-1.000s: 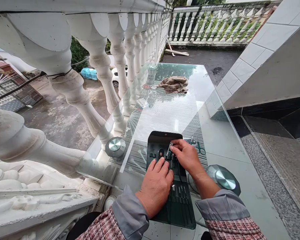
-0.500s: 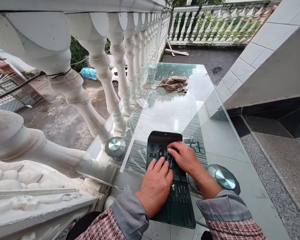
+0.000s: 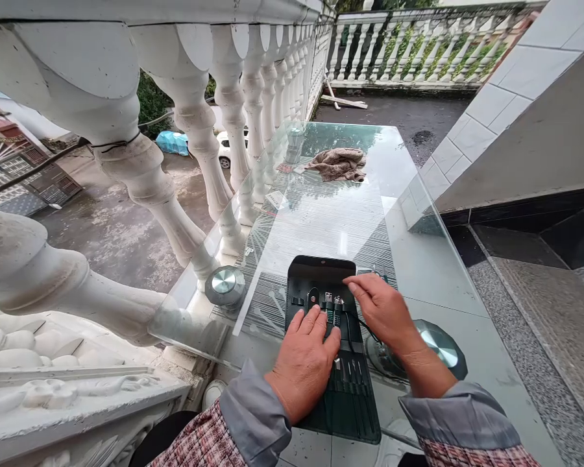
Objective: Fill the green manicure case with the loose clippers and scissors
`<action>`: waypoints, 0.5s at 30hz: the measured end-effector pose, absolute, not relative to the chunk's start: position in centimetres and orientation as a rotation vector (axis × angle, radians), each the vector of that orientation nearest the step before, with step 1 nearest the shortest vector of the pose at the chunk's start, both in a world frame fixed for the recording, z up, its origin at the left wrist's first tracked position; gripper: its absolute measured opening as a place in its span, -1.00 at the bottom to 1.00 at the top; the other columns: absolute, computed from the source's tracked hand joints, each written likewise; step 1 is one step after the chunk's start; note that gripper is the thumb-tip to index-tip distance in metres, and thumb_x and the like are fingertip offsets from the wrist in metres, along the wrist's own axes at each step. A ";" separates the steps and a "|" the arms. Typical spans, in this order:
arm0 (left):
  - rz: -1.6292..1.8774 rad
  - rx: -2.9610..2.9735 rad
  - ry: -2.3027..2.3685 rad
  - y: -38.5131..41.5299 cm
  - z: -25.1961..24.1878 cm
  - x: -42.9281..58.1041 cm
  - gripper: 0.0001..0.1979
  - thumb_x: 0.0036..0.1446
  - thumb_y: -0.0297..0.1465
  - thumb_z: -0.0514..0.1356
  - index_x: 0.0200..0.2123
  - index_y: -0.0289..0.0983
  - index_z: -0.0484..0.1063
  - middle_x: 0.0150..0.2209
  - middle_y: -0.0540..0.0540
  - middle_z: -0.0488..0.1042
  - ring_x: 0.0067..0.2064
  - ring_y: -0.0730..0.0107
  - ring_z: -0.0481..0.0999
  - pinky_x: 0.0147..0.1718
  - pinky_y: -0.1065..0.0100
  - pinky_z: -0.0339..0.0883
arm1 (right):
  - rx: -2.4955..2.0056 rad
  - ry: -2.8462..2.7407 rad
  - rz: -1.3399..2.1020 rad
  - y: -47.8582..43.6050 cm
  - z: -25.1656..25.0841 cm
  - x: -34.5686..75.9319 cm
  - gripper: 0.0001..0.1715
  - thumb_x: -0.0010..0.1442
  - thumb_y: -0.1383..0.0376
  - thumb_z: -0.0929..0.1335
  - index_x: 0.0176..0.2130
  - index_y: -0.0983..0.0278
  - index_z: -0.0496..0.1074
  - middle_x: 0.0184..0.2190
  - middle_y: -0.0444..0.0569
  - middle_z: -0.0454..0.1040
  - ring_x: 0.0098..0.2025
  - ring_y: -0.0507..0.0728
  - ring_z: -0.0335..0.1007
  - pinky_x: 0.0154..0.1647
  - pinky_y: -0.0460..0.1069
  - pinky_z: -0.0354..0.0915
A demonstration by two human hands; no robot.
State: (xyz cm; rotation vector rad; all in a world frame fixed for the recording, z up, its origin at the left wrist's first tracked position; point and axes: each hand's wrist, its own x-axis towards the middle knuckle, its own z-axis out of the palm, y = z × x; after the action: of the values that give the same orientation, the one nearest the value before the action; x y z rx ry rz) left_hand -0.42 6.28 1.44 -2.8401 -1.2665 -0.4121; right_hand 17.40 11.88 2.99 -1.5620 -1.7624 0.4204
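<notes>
An unfolded black manicure case (image 3: 316, 269) lies on the glass table (image 3: 418, 266). My left hand (image 3: 304, 360) rests flat across its middle, fingers extended and nothing gripped. Just beyond those fingertips, two nail clippers (image 3: 337, 305) sit side by side under black loops. A small tool with a rounded black cover (image 3: 313, 298) is strapped to their left. Slim metal tools (image 3: 355, 373) stand in a row in the lower half. My right hand (image 3: 382, 311) hovers at the case's upper right edge, thumb and index finger pinched together; what they hold, if anything, is hidden.
Green-handled scissors (image 3: 384, 275) lie mostly hidden behind my right hand. Faceted supports with round metal discs (image 3: 224, 282) stand at the table's near left and near right. A crumpled brown cloth (image 3: 338, 164) lies farther back. White balusters (image 3: 194, 123) line the left side.
My right hand has moved right, off the nail clippers to the case's edge, uncovering the clippers and covering much of the scissors. My left hand has stayed nearly still.
</notes>
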 end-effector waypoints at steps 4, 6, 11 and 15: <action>-0.411 -2.825 -1.262 6.3 1.4 -0.3 -0.70 0.23 -0.39 0.06 0.02 -0.27 0.33 0.07 -0.25 0.35 0.17 0.10 0.24 0.11 0.06 0.11 | -1.787 -1.680 0.358 10.4 3.1 19.7 -0.73 0.16 0.16 0.21 -0.33 0.19 0.44 -0.34 -0.05 0.52 -0.29 0.14 0.40 -0.25 0.02 0.24; -0.398 -2.821 -1.262 6.4 1.3 -0.2 -0.71 0.22 -0.39 0.07 0.01 -0.28 0.34 0.06 -0.25 0.35 0.17 0.10 0.24 0.12 0.06 0.10 | -1.842 -1.759 0.347 9.4 2.8 20.4 -0.76 0.14 0.15 0.23 -0.40 0.17 0.42 -0.42 -0.09 0.51 -0.37 0.12 0.39 -0.34 -0.01 0.21; -0.402 -2.813 -1.267 6.5 1.2 0.0 -0.71 0.20 -0.37 0.10 -0.01 -0.28 0.35 0.05 -0.25 0.36 0.17 0.08 0.23 0.12 0.05 0.10 | -1.844 -1.986 0.321 7.1 1.9 20.4 -0.85 0.11 0.19 0.27 -0.46 0.16 0.32 -0.57 -0.15 0.41 -0.49 0.09 0.32 -0.48 -0.04 0.11; -0.402 -2.812 -1.263 6.5 1.4 0.2 -0.70 0.18 -0.35 0.14 -0.03 -0.29 0.35 0.03 -0.25 0.37 0.15 0.05 0.25 0.11 0.04 0.13 | -1.816 -2.041 0.198 6.3 1.7 19.3 -0.89 0.12 0.29 0.23 -0.45 0.19 0.27 -0.53 -0.13 0.40 -0.46 0.10 0.32 -0.45 -0.04 0.09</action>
State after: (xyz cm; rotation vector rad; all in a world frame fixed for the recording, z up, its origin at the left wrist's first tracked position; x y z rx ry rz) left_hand 0.18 6.51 1.41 -2.8123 -1.2633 -0.4022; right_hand 19.32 6.31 1.65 -1.8163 -2.0413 0.1984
